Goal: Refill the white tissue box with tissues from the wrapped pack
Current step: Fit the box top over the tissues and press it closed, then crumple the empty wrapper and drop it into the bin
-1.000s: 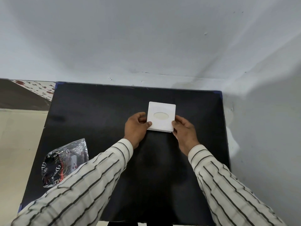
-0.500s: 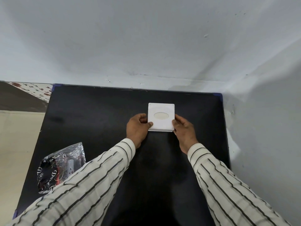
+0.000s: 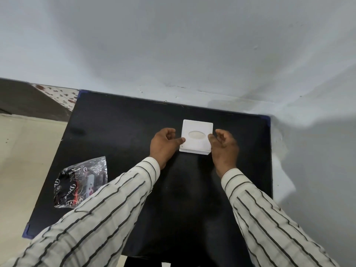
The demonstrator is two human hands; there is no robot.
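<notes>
The white tissue box [image 3: 196, 145] lies flat on the black table [image 3: 119, 132], towards the back and right of centre, with its oval opening facing up. My left hand [image 3: 163, 145] is at the box's left edge, thumb pressed on the near left corner. My right hand [image 3: 223, 147] is at its right edge with curled fingers touching the side; it looks blurred. The wrapped pack [image 3: 81, 182], in a shiny black and silver wrapper, lies at the table's front left, apart from both hands and partly behind my left sleeve.
A pale wall runs along the table's back edge and right side, forming a corner. To the left the table ends at a beige floor [image 3: 23, 160]. A dark strip and a red-spotted surface [image 3: 57, 95] lie beyond the back left corner.
Both hands have slid from the box's near corners up along its sides. The right hand is blurred with motion. The box and the pack stay where they were.
</notes>
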